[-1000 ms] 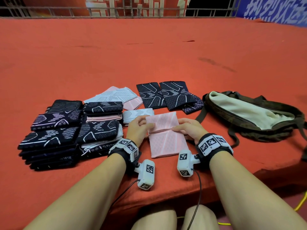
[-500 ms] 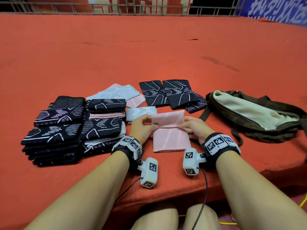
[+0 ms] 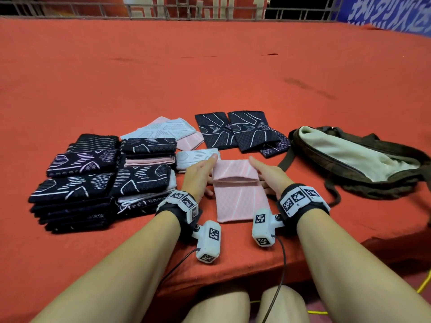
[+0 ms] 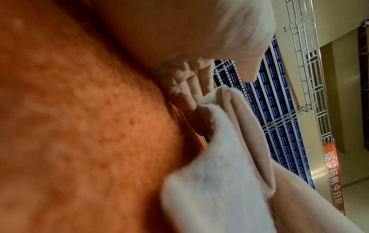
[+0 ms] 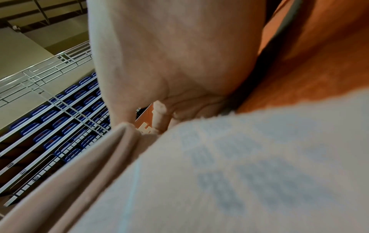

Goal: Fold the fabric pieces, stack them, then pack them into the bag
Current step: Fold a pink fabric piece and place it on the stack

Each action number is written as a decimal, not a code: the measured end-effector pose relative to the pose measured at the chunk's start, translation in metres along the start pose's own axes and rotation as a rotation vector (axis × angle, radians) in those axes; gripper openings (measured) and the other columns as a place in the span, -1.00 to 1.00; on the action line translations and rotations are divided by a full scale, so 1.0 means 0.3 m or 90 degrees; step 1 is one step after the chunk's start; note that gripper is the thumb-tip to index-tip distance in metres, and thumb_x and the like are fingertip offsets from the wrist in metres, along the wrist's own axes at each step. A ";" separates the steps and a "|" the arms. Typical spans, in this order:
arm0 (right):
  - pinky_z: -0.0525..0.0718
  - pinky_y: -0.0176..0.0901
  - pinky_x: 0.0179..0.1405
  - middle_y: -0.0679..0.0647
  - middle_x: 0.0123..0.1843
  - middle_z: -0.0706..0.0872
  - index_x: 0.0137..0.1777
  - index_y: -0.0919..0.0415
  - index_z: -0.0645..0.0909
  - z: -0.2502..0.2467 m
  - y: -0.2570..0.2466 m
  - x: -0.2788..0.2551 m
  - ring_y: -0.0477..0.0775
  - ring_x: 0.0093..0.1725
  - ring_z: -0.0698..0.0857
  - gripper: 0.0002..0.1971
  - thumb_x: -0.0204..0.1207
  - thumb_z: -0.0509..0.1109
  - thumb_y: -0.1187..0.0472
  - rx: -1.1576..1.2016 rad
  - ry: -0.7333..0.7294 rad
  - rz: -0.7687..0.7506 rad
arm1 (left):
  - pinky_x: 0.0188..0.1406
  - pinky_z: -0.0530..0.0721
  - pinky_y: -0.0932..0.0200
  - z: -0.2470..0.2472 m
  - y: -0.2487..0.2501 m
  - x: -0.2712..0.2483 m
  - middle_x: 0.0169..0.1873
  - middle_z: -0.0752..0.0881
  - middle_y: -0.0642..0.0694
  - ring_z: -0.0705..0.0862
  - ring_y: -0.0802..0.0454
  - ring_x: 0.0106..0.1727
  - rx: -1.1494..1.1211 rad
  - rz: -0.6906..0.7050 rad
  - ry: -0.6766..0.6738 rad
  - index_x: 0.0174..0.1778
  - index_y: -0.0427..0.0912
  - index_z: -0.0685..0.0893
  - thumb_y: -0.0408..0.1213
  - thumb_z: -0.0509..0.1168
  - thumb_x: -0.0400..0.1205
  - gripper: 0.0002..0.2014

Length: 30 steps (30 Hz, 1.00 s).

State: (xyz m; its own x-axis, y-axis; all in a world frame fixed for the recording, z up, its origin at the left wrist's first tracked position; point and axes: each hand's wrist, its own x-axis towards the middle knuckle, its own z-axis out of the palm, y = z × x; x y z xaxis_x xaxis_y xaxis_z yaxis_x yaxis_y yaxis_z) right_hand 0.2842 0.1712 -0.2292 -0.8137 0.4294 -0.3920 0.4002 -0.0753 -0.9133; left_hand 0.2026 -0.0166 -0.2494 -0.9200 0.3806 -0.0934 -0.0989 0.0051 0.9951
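A pink fabric piece (image 3: 240, 197) lies on the red table near me, its far part folded back over itself into a double layer (image 4: 235, 119). My left hand (image 3: 201, 174) lies along its left edge and my right hand (image 3: 268, 173) along its right edge. Both have straight fingers and raised thumbs, and neither grips anything. The left wrist view shows my fingers (image 4: 191, 83) flat on the table beside the fold. An olive bag (image 3: 363, 173) with a pale lining lies open to the right.
Stacks of folded dark patterned pieces (image 3: 77, 183) stand at the left. Flat dark pieces (image 3: 235, 129), white and pink ones (image 3: 163, 131) and a small white folded piece (image 3: 196, 156) lie behind my hands. The table's front edge (image 3: 233, 276) is close to my knees.
Both hands pinched the pink piece's fold before; now the fingers have let go and straightened beside it. The folded flap lies flat on the piece.
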 end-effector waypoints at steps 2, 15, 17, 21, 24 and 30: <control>0.47 -0.37 -0.67 -0.15 -0.57 0.63 0.13 0.23 0.76 0.006 0.004 0.006 -0.19 -0.67 0.55 -0.60 0.63 0.43 -0.13 -0.011 0.019 -0.006 | -0.67 0.47 0.22 0.000 -0.010 0.003 -0.29 0.64 -0.22 0.62 -0.13 -0.36 0.014 0.012 0.010 -0.01 -0.44 0.70 0.16 0.31 0.67 -0.42; 0.64 -0.19 -0.23 0.09 -0.17 0.81 0.05 0.40 0.79 0.004 0.027 0.035 0.05 -0.19 0.73 -0.55 0.54 0.57 -0.07 -0.107 0.037 -0.071 | -0.72 0.50 0.25 0.004 -0.034 0.010 -0.51 0.67 0.00 0.54 0.08 -0.60 0.068 0.059 0.034 -0.07 -0.19 0.78 -0.35 0.33 0.71 -0.88; 0.65 -0.20 -0.25 0.08 -0.25 0.81 -0.11 0.31 0.82 0.005 0.037 0.037 0.07 -0.21 0.73 -0.65 0.53 0.59 -0.05 -0.106 0.034 -0.085 | -0.71 0.52 0.24 0.004 -0.025 0.001 -0.48 0.67 -0.01 0.55 0.10 -0.60 0.069 0.057 0.034 -0.06 -0.16 0.77 -0.33 0.34 0.71 -0.89; 0.65 -0.19 -0.24 0.14 -0.20 0.81 -0.09 0.33 0.80 0.010 0.029 0.021 0.06 -0.23 0.73 -0.61 0.51 0.60 -0.06 -0.066 0.046 -0.091 | -0.65 0.58 0.26 0.011 0.007 -0.022 -0.23 0.76 -0.08 0.69 0.12 -0.41 0.020 0.026 -0.013 0.21 -0.22 0.69 -0.42 0.48 0.59 -0.72; 0.57 -0.30 -0.46 -0.01 -0.38 0.70 -0.12 0.15 0.73 0.000 0.003 0.007 -0.04 -0.46 0.62 -0.67 0.54 0.53 -0.14 -0.015 0.002 -0.017 | -0.69 0.57 0.25 0.008 0.004 -0.024 -0.18 0.77 -0.10 0.69 0.08 -0.40 0.031 0.023 -0.013 0.28 -0.27 0.63 -0.56 0.46 0.54 -0.60; 0.56 -0.31 -0.38 -0.21 -0.51 0.67 0.16 0.06 0.76 -0.033 0.000 -0.004 -0.19 -0.38 0.67 -0.75 0.49 0.49 0.27 -0.092 -0.095 -0.015 | -0.67 0.61 0.24 0.001 -0.019 -0.014 -0.30 0.78 -0.06 0.65 0.12 -0.50 0.035 0.052 0.013 0.10 -0.32 0.71 -0.50 0.39 0.63 -0.85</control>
State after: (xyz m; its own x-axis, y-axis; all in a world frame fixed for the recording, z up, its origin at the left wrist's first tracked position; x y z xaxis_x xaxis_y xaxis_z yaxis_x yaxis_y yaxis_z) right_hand 0.2895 0.1795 -0.2277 -0.8723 0.2909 -0.3930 0.4285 0.0680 -0.9010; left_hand 0.2071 -0.0180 -0.2548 -0.9317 0.3631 -0.0115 -0.0026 0.0249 0.9997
